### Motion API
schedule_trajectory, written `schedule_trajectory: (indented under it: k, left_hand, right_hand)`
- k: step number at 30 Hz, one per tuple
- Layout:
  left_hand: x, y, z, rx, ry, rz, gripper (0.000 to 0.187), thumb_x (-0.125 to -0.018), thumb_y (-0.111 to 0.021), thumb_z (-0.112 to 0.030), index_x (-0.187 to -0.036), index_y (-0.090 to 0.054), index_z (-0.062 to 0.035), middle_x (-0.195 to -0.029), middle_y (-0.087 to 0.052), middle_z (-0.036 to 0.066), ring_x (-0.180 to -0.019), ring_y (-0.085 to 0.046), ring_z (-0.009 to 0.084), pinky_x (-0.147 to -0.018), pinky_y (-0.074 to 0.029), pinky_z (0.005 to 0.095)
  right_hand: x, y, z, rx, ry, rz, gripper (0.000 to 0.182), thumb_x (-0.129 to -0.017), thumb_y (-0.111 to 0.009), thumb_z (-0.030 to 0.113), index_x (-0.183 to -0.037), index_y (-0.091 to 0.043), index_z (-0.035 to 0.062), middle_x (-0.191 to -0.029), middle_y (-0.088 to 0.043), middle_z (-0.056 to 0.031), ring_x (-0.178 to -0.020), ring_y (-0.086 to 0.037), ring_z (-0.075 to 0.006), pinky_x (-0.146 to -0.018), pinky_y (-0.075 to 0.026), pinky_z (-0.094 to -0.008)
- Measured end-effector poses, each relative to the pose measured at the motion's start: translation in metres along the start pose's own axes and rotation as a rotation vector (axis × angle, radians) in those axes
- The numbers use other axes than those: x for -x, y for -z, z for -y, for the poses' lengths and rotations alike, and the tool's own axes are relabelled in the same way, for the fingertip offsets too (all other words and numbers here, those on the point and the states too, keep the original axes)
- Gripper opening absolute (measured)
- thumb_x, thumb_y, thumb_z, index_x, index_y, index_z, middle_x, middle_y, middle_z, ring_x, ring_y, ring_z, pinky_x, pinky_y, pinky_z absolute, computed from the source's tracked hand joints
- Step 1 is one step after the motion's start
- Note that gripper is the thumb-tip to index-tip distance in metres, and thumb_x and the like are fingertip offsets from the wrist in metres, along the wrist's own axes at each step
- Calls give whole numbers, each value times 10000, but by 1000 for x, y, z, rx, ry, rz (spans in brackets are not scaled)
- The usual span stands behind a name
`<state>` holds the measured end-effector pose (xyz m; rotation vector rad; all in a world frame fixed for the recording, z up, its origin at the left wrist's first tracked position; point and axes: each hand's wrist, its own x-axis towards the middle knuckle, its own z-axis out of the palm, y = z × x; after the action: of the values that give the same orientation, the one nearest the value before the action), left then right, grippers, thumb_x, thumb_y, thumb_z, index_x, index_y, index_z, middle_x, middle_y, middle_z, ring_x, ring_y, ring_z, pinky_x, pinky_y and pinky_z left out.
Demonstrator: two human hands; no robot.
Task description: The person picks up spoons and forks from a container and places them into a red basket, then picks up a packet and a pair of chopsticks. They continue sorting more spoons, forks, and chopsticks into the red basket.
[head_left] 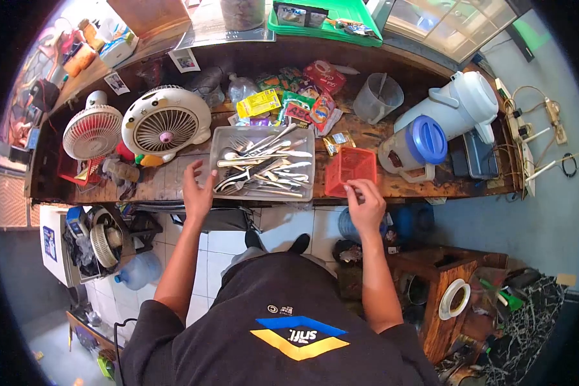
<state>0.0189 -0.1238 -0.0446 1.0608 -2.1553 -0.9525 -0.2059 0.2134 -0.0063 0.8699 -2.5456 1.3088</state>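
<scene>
1. While the left hand hangs unclenched, the tray of cutlery beside it sits at the tabletop's front edge.
2. The right hand touches the red basket nearby; whether it grips, one cannot tell.

Cutlery – glossy metal; basket – smooth plastic; wooden tabletop.

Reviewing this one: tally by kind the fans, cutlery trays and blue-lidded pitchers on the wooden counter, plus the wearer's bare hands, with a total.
Fans: 2
Cutlery tray: 1
Blue-lidded pitcher: 1
Bare hands: 2 (left hand, right hand)
Total: 6
</scene>
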Motion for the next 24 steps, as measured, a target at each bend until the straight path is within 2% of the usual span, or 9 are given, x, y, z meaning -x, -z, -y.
schedule_trajectory:
  k: [2,4,5,7,14,16,17,19,24]
  left_hand:
    - [7,-3,-13,26,32,-36,436,-941,-752,-222,-1306,-604,-33,-1323,-621,172,-1236,-584,339,-1053,-450,438]
    - [10,-6,-20,-40,-218,-139,413,-936,-754,-203,-1292,-619,-43,-1361,-603,171,-1292,-549,352,-1107,-407,436]
    - [15,-10,-24,-36,-222,-155,383,-930,-758,-186,-1267,-634,-53,-1404,-578,166,-1343,-508,360,-1148,-363,444]
    - [22,-16,-38,-44,-230,-152,373,-930,-759,-185,-1258,-640,-56,-1416,-571,163,-1348,-503,358,-1148,-364,450]
    - [36,-14,-65,-82,-374,-146,304,-872,-782,-142,-1158,-698,-81,-1394,-598,140,-1301,-542,356,-1100,-401,464]
    - [34,-2,-65,-112,-437,-51,264,-870,-786,-143,-1116,-709,-88,-1359,-627,111,-1270,-562,352,-1074,-418,463]
    - [29,4,-68,-150,-485,-64,230,-871,-783,-141,-1088,-715,-101,-1218,-699,68,-1158,-633,301,-1015,-444,437]
    - [19,17,-59,-152,-456,37,215,-873,-779,-142,-1076,-715,-111,-1138,-720,50,-1092,-658,272,-974,-452,425]
    - [-4,33,-46,-149,-380,221,189,-883,-773,-150,-1061,-720,-120,-957,-758,27,-931,-710,231,-844,-473,381]
  right_hand:
    - [2,-6,-14,-95,59,62,99,-888,-791,44,-979,-751,31,-1008,-725,-74,-787,-732,-176,-673,-580,-277]
    - [-3,-4,-15,-171,43,111,107,-886,-789,30,-984,-746,24,-1028,-721,-77,-815,-730,-168,-683,-578,-278]
    - [-6,-2,-18,-146,64,131,117,-887,-788,57,-997,-752,41,-1035,-728,-78,-838,-732,-197,-696,-582,-302]
    - [-11,-2,-24,-133,86,164,129,-887,-788,84,-1010,-758,59,-1042,-736,-79,-862,-733,-225,-710,-587,-326]
    - [-17,31,-18,-204,112,203,485,-840,-848,120,-1293,-678,92,-1339,-656,-129,-721,-712,-165,-658,-571,-294]
    - [-24,54,-13,-148,134,240,433,-832,-847,107,-1238,-702,86,-1318,-668,-114,-717,-709,-169,-657,-573,-293]
    - [-28,64,-14,-152,140,241,433,-832,-847,107,-1238,-702,86,-1318,-668,-114,-717,-709,-169,-657,-573,-293]
    - [-37,76,-10,-59,317,347,299,-832,-835,98,-1117,-748,87,-1217,-715,-85,-739,-722,-176,-675,-581,-299]
    - [-35,41,46,-88,373,347,113,-844,-820,114,-948,-777,100,-998,-755,-35,-795,-742,-183,-683,-583,-301]
